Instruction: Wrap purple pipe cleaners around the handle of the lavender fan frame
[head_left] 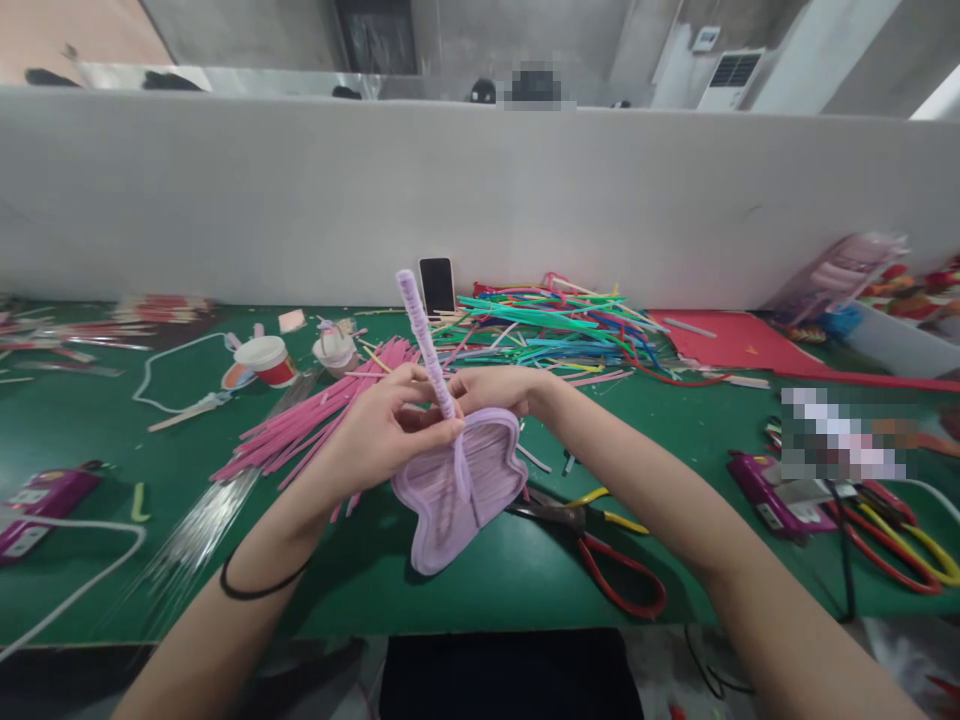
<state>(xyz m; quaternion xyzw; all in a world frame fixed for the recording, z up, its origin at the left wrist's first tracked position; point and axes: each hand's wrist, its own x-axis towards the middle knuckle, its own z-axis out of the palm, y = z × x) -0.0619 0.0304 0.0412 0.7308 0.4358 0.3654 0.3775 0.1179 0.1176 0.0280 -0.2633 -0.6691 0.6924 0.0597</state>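
A lilac pipe-cleaner piece (491, 455), with a wavy outline like a leaf or a wing, is held up above the green table. Its wrapped stem (424, 340) points upward and slightly to the left. My left hand (386, 425) grips the base of this stem, the thumb lying across it. From behind and to the right, my right hand (491, 388) pinches at the same joint, its fingertips partly hidden by the stem. A loose lilac strand (463, 465) hangs down over the face of the piece.
Pink pipe cleaners (300, 430) and clear strips (214, 530) lie at left. Scissors (577, 520) and pliers (611, 510) rest below my right forearm. Behind are multicoloured pipe cleaners (555, 320), a phone (437, 287) and a paper cup (274, 365). A grey partition (480, 200) rises beyond.
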